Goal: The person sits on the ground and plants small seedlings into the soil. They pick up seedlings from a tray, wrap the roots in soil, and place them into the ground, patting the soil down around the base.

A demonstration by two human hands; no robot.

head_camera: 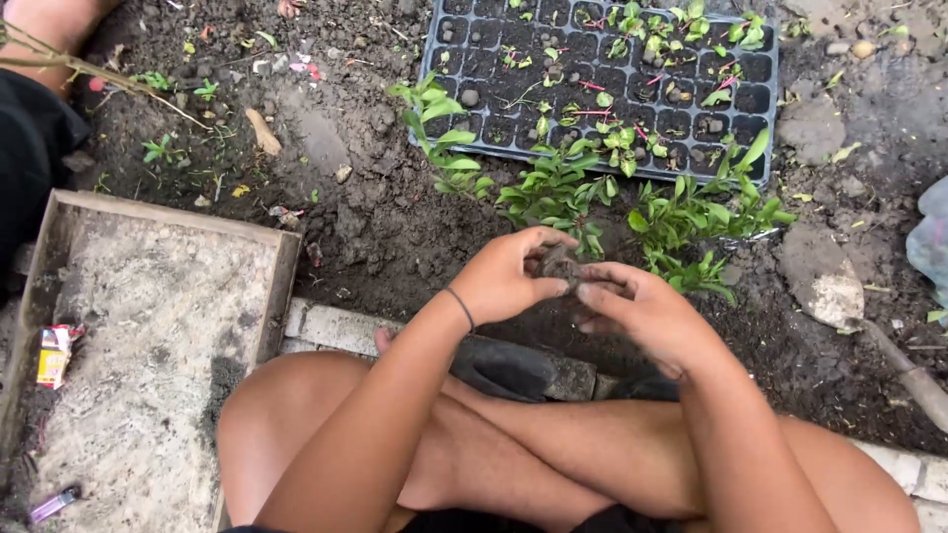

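The person sits cross-legged by the garden bed. The left hand (509, 276) and the right hand (642, 311) meet in front of the knees, and both close around a small dark lump of soil (561, 265) (it could be a root plug from a seedling, but it is too small to be sure). The left fingers curl over the top of the lump and pinch it. The right fingers press in from the other side, flat and close together. The lump sits between the two hands, just above the dark ground.

To me this looks like the step where a plug of soil is being held and shaped or loosened. A next move would call for a soft grip, so the lump does not crumble.

Just past the fingertips grows a row of small green leafy plants (632, 202) in the soil. Farther out from the hands lies a black plastic seedling tray with many square cells (760, 104). Some cells hold tiny sprouts with green leaves and pink stems, some hold only soil, and a few look bare.

Off to the side of the left arm sits a shallow wooden box (281, 281). Pale sandy grit fills it.
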